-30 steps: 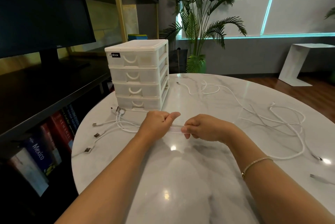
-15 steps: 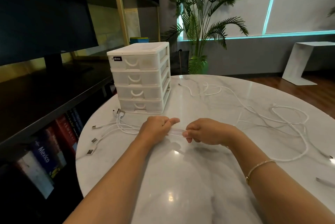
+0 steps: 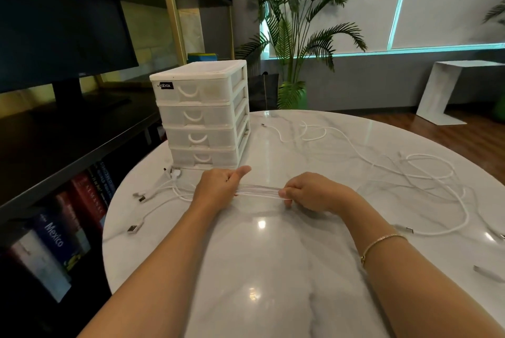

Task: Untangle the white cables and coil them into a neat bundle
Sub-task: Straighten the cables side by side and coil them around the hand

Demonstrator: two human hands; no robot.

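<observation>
Several white cables [image 3: 258, 190] run side by side, stretched taut between my two hands above the round marble table [image 3: 273, 269]. My left hand [image 3: 218, 187] grips them in a fist, thumb pointing right. My right hand [image 3: 308, 192] pinches the same strands with curled fingers. To the left of my left hand the cable ends [image 3: 153, 195] fan out on the table, each with a USB plug. On the right, loose cable [image 3: 426, 176] lies in tangled loops on the table.
A white four-drawer plastic organiser [image 3: 203, 116] stands on the table's far left. Beyond the left edge is a dark shelf with books [image 3: 52, 239] and a monitor [image 3: 54, 23]. A palm plant [image 3: 297, 37] stands behind. A small connector [image 3: 489, 273] lies near the right edge.
My hands have drawn further apart along the cables, so a longer stretch of strands shows between them. The camera view has shifted slightly.
</observation>
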